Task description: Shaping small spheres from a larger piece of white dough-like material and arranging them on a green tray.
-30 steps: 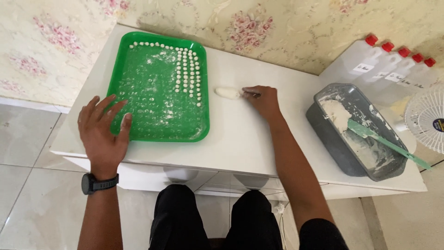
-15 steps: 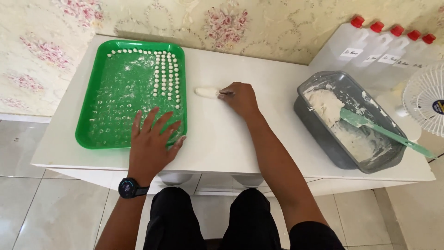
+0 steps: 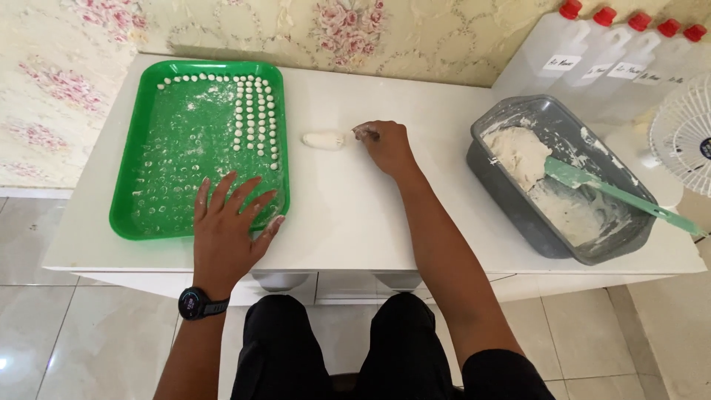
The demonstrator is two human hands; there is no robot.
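Head view: right hand (image 3: 385, 144) fingertips hide dough pinch; fan (image 3: 685, 141) cropped.

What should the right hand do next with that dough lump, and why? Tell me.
Probably pinch a small bit off the dough lump: the right hand rests just beside it, apart, while rows of small dough balls fill only part of the green tray.

bottles (image 3: 592, 63): five translucent white plastic ones with red caps standing in a row at the worktop's far right, against the wall | labels (image 3: 561, 62): small white rectangles showing on their fronts | watch screen (image 3: 192, 302): round, dark, glowing faintly on the left wrist
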